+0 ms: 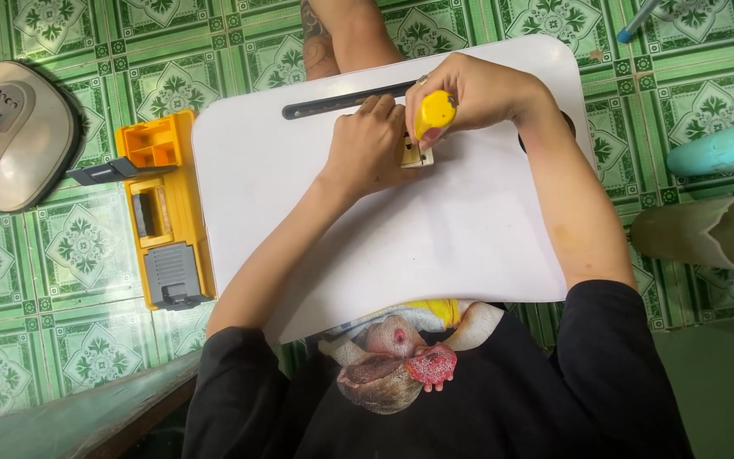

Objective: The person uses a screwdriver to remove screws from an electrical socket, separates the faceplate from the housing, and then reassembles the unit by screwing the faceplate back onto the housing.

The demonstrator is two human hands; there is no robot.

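Nearest the camera is the person's black printed shirt, with both forearms reaching forward over a white lap table (469, 238) that spans the knees. On this table, toward its far half, one small cream-coloured part (416, 154) lies flat; it appears to be a small electrical fitting, though its detail is too small to confirm. The left hand (369, 144) is closed down onto the part, fingers curled and pressed together, steadying it against the table top. The right hand (477, 89) is wrapped in a fist around one yellow-handled tool (435, 112), apparently a screwdriver, held upright with its tip hidden where it meets the part. Judged from this posture, the step in hand is driving or loosening a fastener in the part. The next move calls for keeping the tool square to the part, maintaining downward pressure, and holding the part from turning under the left hand. Just beyond the hands, one dark slot (346, 99) runs along the far edge of the table. To the left, on the green patterned tile floor, stands one open yellow tool case (167, 217) with several compartments. Farther left sits one grey fan base (14, 136). At the right edge are one teal bottle (724, 146) and one grey pipe (707, 234).
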